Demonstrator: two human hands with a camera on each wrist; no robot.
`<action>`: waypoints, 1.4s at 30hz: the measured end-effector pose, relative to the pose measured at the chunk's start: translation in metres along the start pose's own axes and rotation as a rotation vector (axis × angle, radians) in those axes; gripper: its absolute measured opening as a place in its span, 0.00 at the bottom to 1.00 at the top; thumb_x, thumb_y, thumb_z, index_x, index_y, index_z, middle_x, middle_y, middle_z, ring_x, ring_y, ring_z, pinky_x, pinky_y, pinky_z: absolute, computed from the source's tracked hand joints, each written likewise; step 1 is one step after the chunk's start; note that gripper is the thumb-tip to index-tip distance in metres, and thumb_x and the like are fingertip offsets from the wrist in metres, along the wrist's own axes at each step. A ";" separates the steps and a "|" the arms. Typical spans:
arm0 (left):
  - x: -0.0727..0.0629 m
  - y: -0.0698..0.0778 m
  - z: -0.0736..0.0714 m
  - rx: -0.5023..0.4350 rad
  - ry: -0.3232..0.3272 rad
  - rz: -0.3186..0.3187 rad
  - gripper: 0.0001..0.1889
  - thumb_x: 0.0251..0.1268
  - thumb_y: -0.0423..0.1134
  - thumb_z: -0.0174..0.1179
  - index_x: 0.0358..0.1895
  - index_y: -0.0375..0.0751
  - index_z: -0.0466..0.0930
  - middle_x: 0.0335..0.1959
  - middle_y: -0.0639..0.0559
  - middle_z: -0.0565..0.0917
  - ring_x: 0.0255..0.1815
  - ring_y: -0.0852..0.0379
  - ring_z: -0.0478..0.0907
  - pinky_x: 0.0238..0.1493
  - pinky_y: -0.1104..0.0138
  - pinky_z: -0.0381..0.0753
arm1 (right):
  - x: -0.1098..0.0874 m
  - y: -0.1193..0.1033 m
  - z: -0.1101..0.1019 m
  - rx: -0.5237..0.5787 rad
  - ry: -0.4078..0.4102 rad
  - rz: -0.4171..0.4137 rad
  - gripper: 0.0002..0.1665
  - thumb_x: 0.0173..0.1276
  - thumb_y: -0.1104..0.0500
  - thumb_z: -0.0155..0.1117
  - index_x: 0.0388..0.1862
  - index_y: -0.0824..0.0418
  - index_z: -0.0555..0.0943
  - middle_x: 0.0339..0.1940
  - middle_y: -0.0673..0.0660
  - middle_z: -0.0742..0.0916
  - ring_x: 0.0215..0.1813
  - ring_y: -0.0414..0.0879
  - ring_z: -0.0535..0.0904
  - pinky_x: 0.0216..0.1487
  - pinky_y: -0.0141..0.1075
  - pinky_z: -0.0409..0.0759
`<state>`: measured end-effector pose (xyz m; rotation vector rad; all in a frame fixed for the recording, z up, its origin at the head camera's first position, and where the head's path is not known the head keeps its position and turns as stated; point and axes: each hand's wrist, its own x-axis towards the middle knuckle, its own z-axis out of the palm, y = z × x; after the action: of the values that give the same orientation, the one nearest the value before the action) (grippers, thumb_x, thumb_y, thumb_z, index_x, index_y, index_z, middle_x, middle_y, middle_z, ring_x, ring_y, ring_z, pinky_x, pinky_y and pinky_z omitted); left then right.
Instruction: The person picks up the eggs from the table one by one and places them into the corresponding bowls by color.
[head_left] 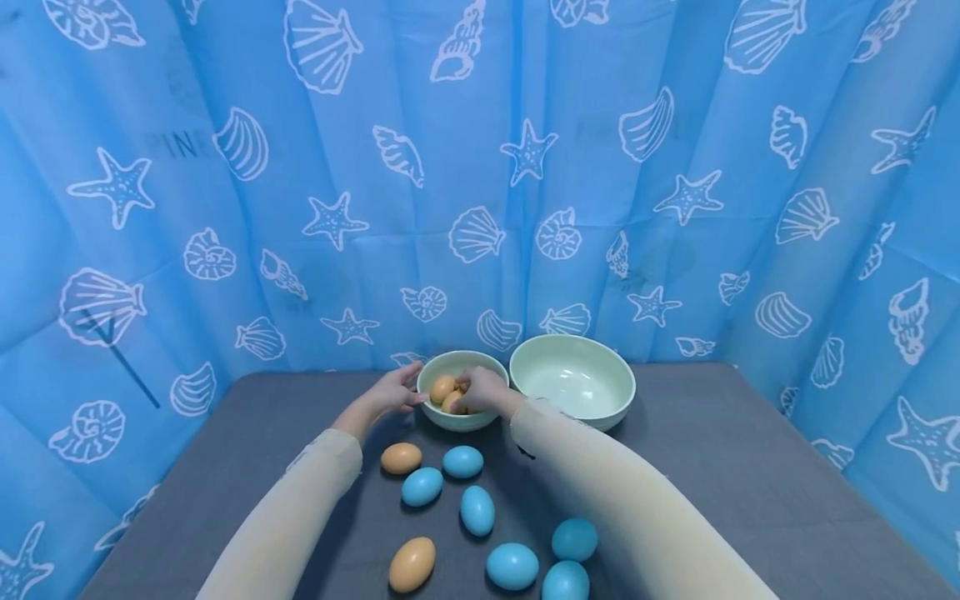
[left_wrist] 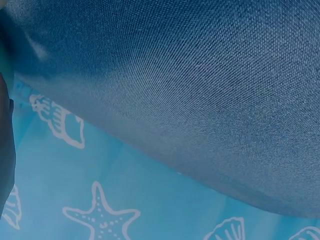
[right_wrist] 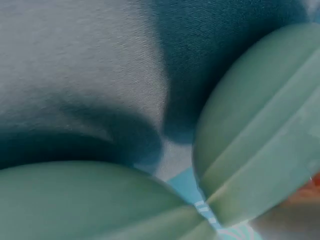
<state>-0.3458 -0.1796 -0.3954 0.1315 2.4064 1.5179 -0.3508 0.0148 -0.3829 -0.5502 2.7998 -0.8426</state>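
Blue eggs (head_left: 566, 582) front a bowl (head_left: 459, 422) of brown eggs (head_left: 442, 388), left hand (head_left: 390, 392) spread outside, right hand (head_left: 487, 390) inside, grip unclear.

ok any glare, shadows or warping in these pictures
Head view: glare inside the larger bowl, shadow at the base of the smaller bowl; left wrist: the tablecloth has a curved edge, perhaps lens distortion; right wrist: broad dark shadows across it.
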 end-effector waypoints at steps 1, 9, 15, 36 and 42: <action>0.000 0.000 0.000 0.001 0.000 0.001 0.39 0.69 0.26 0.56 0.78 0.35 0.44 0.77 0.37 0.49 0.73 0.37 0.55 0.61 0.45 0.70 | -0.002 0.000 -0.002 0.035 0.004 0.007 0.26 0.61 0.56 0.73 0.57 0.65 0.81 0.54 0.60 0.83 0.52 0.50 0.78 0.49 0.37 0.77; 0.001 0.001 -0.001 -0.002 -0.005 -0.001 0.39 0.69 0.26 0.55 0.78 0.36 0.43 0.78 0.40 0.48 0.73 0.38 0.55 0.62 0.45 0.70 | -0.027 0.000 -0.028 0.361 0.039 -0.035 0.24 0.65 0.62 0.69 0.60 0.68 0.79 0.58 0.65 0.81 0.58 0.56 0.77 0.53 0.45 0.79; 0.002 0.001 -0.002 0.022 -0.010 -0.007 0.39 0.69 0.27 0.56 0.78 0.36 0.43 0.78 0.39 0.48 0.73 0.38 0.56 0.61 0.45 0.70 | -0.048 0.003 -0.035 0.484 -0.190 -0.194 0.24 0.67 0.64 0.65 0.62 0.70 0.76 0.51 0.63 0.85 0.50 0.47 0.80 0.49 0.48 0.81; 0.003 0.003 -0.003 0.061 0.000 -0.014 0.39 0.69 0.28 0.57 0.78 0.35 0.44 0.77 0.37 0.51 0.72 0.37 0.57 0.60 0.46 0.72 | -0.074 -0.022 -0.004 0.558 -0.945 -0.551 0.32 0.65 0.79 0.58 0.68 0.78 0.64 0.67 0.70 0.73 0.67 0.53 0.72 0.65 0.50 0.70; 0.002 0.006 -0.002 0.075 0.004 -0.025 0.39 0.69 0.28 0.57 0.78 0.36 0.44 0.77 0.38 0.51 0.72 0.38 0.58 0.59 0.48 0.73 | -0.075 -0.026 0.014 0.486 -0.998 -0.618 0.34 0.62 0.77 0.63 0.68 0.75 0.67 0.68 0.66 0.73 0.67 0.43 0.71 0.67 0.46 0.68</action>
<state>-0.3486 -0.1784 -0.3898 0.1136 2.4595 1.4192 -0.2709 0.0169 -0.3760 -1.3065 1.4704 -0.9291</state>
